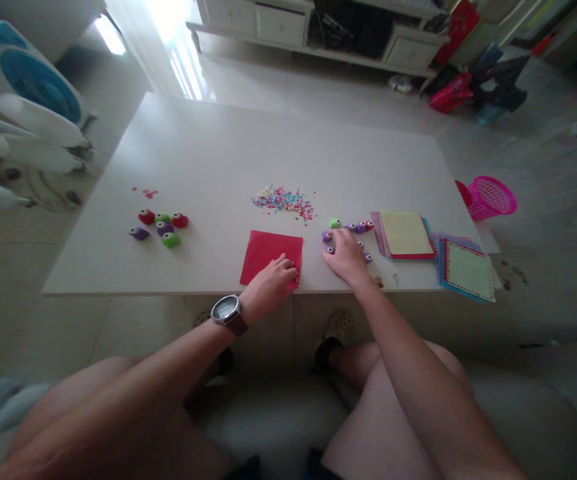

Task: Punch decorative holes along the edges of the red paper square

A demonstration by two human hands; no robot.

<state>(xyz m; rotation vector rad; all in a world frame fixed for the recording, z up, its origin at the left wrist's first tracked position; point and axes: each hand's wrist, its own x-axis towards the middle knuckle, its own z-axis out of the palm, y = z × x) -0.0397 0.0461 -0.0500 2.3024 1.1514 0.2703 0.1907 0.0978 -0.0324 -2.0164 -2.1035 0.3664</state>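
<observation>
A red square paper sheet (pixel 263 252) lies near the front edge of the table. Over its lower right corner my left hand (pixel 271 281) rests with curled fingers, closed on the paper there. My right hand (pixel 347 257) is to the right, thumb and fingers bent around a small purple craft punch (pixel 327 237) in a cluster of punches. A green punch (pixel 335 223) and several purple ones (pixel 352 227) show around the hand; others are partly hidden under it. Beyond the red sheet is a scattered pile of colourful paper confetti (pixel 285 200).
More red, green and purple punches (pixel 164 228) stand at the left of the white table (pixel 208 153), with red paper bits (pixel 149 194) behind them. Stacked coloured paper sheets (pixel 405 235) and patterned cards (pixel 468 270) lie at the right. A pink basket (pixel 493 195) stands beyond the right edge.
</observation>
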